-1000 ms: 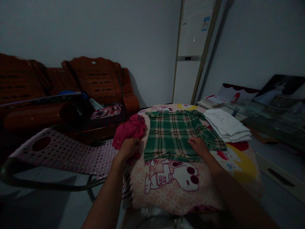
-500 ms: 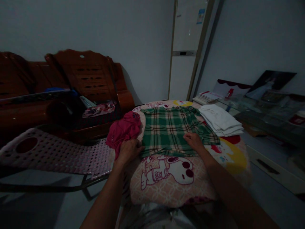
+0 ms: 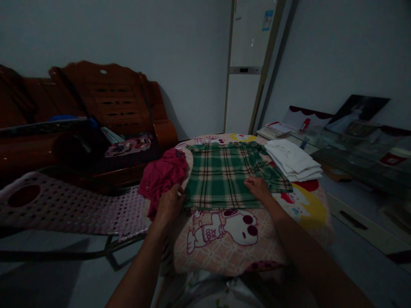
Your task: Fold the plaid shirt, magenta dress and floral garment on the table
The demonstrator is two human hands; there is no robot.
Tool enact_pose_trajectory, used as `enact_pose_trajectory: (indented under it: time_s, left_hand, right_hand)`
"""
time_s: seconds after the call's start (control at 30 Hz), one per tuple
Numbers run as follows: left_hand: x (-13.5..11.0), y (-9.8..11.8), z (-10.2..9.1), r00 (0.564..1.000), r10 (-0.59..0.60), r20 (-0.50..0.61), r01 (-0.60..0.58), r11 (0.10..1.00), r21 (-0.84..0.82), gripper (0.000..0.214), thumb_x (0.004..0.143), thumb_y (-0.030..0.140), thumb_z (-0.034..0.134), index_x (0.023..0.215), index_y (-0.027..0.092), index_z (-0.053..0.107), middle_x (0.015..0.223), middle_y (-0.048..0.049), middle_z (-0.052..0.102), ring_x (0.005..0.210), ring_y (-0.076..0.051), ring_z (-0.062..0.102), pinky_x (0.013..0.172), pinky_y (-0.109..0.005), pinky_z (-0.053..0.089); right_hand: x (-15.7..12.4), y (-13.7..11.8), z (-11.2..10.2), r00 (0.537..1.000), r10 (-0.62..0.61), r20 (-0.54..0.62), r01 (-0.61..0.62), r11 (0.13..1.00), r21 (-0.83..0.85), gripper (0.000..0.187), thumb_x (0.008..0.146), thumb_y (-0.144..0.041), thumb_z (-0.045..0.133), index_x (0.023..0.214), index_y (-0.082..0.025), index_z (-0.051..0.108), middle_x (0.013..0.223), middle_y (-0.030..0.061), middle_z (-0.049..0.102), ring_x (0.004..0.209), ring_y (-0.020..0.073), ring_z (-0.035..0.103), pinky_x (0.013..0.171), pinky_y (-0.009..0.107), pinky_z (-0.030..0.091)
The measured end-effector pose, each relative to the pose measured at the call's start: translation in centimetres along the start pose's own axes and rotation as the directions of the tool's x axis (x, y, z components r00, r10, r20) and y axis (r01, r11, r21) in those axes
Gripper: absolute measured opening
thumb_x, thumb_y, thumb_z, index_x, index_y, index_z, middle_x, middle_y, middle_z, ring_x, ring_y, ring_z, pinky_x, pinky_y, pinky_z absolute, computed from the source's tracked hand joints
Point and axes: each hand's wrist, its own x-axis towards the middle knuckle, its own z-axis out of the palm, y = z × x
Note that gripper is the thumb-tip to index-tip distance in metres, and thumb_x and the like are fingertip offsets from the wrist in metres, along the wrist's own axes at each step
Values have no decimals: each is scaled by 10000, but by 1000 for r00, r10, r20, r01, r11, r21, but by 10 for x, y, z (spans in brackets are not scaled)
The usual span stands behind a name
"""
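Green plaid cloth garment (image 3: 221, 171): spread flat on pink cartoon-print table cover (image 3: 221, 259). At garment's near left corner: left hand (image 3: 169, 205), fingers partly curled; unable to tell whether gripping fabric. Over garment's right half: right hand (image 3: 257, 188), fingers curled inward; grip likewise impossible to tell. Left of garment: crumpled magenta cloth bundle (image 3: 165, 171). Right of garment: folded white cloth stack (image 3: 293, 159).

Matt, lightly creased cloth for the plaid garment (image 3: 221, 173); glossy wood for the bench (image 3: 112, 96).
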Motion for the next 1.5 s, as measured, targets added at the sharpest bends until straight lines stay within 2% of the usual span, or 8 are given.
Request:
enact_pose_trajectory:
  time_s: [0.23,0.47,0.6,0.73,1.03,1.3,1.4,1.5]
  left_hand:
    - [0,-7,0,997,-33,66,24,991,130,140,857,246,538,967,222,620,947,-81,737,930,-268,688,693,-299,425]
    - [3,-14,2,985,121,125,-107,988,-113,305,832,383,602,1076,201,613,935,-80,736,900,-240,693,736,-290,466]
    - [3,-20,1,978,152,146,-103,948,-301,311,782,354,603,1049,195,614,751,-8,688,702,-193,662,634,-266,457]
    - [4,-22,1,983,121,135,-65,930,-363,270,783,355,562,989,196,630,659,29,629,569,-156,589,553,-248,410]
    - [5,-18,-6,973,163,161,-119,961,-251,221,786,290,564,935,190,693,810,-30,717,740,-196,666,655,-268,451]
    - [5,-16,-22,964,97,247,-132,983,131,212,814,282,627,1003,232,709,957,-48,748,906,-231,694,721,-272,458]
    - [12,1,-29,973,131,188,-164,972,167,231,832,353,631,990,214,727,1042,-83,741,978,-267,687,796,-308,490]
    - [31,36,-24,945,322,56,-325,945,44,317,888,345,566,1131,186,692,1184,-108,701,1094,-264,653,938,-339,483]
  right_hand:
    - [-5,-13,-7,999,-32,22,33,998,-45,192,824,-244,546,777,-189,724,770,45,727,722,182,643,681,279,437]
    - [-23,-49,-13,983,-149,112,132,981,145,189,849,-266,566,795,-187,730,740,26,715,681,157,625,648,265,439]
    - [-39,-68,-13,920,-224,323,138,953,269,127,807,-283,669,855,-178,724,777,19,705,707,155,627,651,258,461]
    - [-53,-73,-8,841,-383,382,371,922,109,266,757,-176,707,1023,-170,691,970,65,691,893,202,624,793,310,473]
    - [-57,-67,4,843,-475,254,494,869,-14,155,879,-127,555,860,-178,699,843,62,676,801,179,613,736,277,442]
    - [-59,-75,14,761,-515,394,509,851,130,112,799,-87,651,810,-152,741,801,44,718,730,145,631,663,228,405]
    - [-57,-75,14,744,-533,402,491,845,211,89,836,-175,670,829,-156,757,801,42,723,724,140,631,657,219,406]
    - [-56,-73,12,734,-540,412,449,841,304,168,878,-280,648,845,-171,772,799,38,720,714,136,628,643,214,408]
